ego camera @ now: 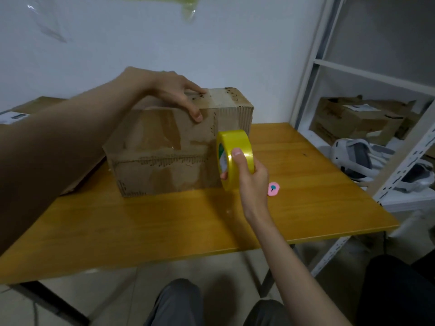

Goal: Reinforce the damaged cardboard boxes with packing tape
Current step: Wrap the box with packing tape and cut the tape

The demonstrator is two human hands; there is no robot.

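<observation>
Indoors, a worn cardboard box is sitting on an orange wooden bench against a pale wall, white metal shelving standing right. Left hand is pressing the box top, fingers spread; right hand is gripping the yellow tape roll, fingers curled around it.
</observation>
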